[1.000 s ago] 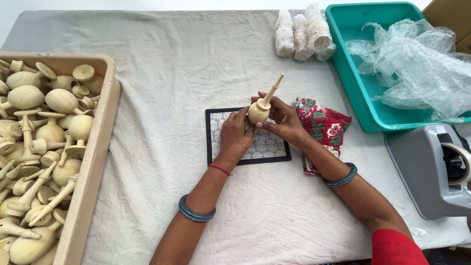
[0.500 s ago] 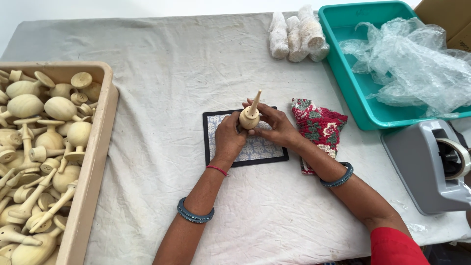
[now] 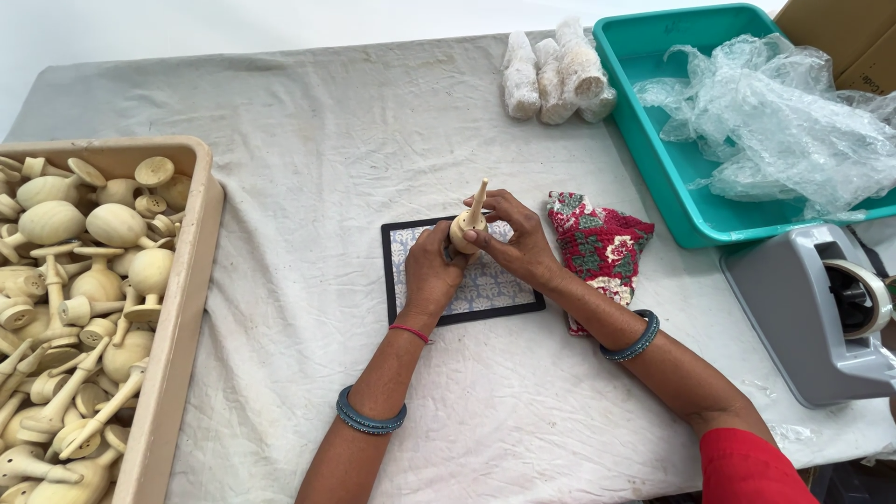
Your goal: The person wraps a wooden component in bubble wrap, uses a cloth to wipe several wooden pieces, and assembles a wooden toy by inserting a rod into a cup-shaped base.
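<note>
A small pale wooden piece [image 3: 468, 224] with a round body and a thin stem pointing up is held between both hands above a dark-framed patterned mat [image 3: 485, 289]. My left hand [image 3: 432, 271] grips its lower left side. My right hand [image 3: 513, 238] wraps it from the right, fingers over the body. Both wrists wear bangles.
A beige crate [image 3: 182, 308] of several similar wooden pieces stands at the left. A red patterned cloth [image 3: 602, 245] lies right of the mat. A teal tub [image 3: 672, 177] holds bubble wrap [image 3: 779, 121]; wrapped bundles [image 3: 555, 70] lie behind, a grey tape dispenser [image 3: 817, 313] at right.
The wooden piece has been turned in my hands: its stem tilted right a second ago and now stands nearly upright. The hands stay over the mat.
</note>
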